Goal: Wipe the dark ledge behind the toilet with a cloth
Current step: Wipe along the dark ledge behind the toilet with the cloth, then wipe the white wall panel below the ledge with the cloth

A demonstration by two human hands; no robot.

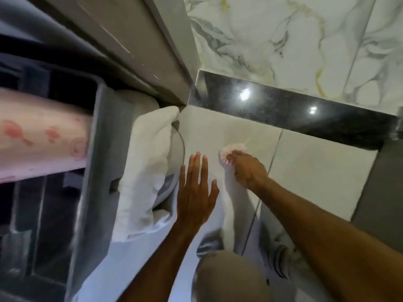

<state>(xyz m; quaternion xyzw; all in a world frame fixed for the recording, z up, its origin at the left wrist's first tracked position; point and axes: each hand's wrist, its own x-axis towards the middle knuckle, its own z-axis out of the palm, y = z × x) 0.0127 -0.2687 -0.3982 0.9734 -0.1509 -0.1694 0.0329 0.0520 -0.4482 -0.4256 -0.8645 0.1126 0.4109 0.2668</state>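
Cloth (232,150) bunched in right hand (247,168) grip, below ledge (305,112).

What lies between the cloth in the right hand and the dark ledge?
Only bare pale wall tile, in the head view; the cloth in the right hand is below the dark ledge.

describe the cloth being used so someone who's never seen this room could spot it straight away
Find the glossy dark ledge under the marble-veined wall. Below it is a pale tiled face, where the right hand pinches a small crumpled cloth in its fingers. Unlike the big white towel draped to the left, it is tiny, wadded and held.
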